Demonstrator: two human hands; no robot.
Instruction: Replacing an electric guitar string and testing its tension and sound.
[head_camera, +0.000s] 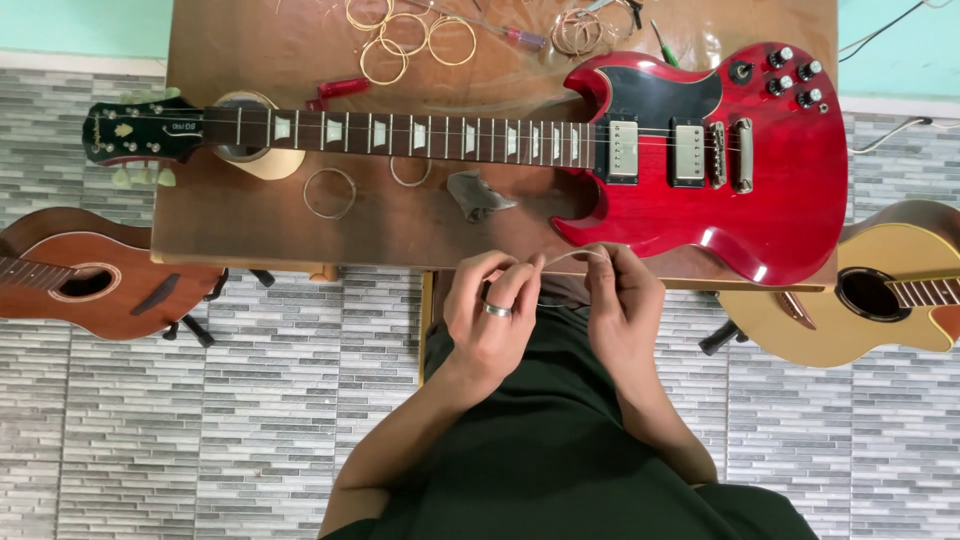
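A red electric guitar (720, 190) lies flat on a brown wooden table (250, 225), its neck running left to a black headstock (135, 130). Just below the guitar body, at the table's near edge, my left hand (492, 310) and my right hand (622, 305) pinch a thin guitar string (572, 256) between their fingertips. The string arcs between the two hands. My left hand wears a silver ring.
Coiled strings (405, 40) and screwdrivers (335, 90) lie at the table's far side; single coils (330, 193) and a grey cloth (478, 195) lie below the neck. A tape roll (245, 150) props the neck. Acoustic guitars stand left (90, 275) and right (880, 290).
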